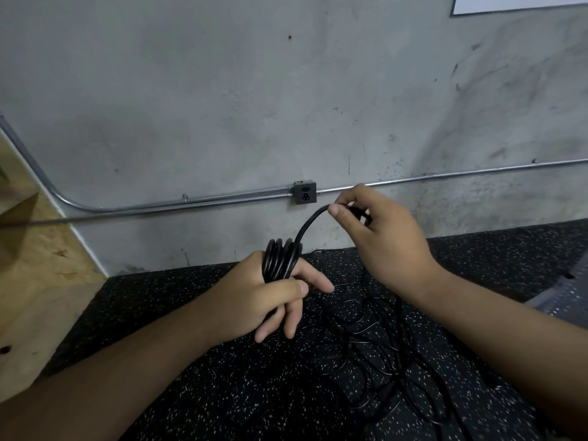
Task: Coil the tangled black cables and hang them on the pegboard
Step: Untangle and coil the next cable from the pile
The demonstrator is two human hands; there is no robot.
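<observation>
A: We log the left hand (270, 297) first. Its thumb clamps a coil (281, 259) of black cable, the loops wrapped round the palm and the fingers pointing right and down.
B: We see the right hand (381, 237), raised higher, pinching the free strand (307, 226) between thumb and fingertips. It arcs down into the coil.
A: Under the right forearm we note the tangled cables (381, 345), loose on the speckled floor (222, 393).
B: Beyond them, on the grey wall — a conduit (159, 205) and a socket box (304, 193).
</observation>
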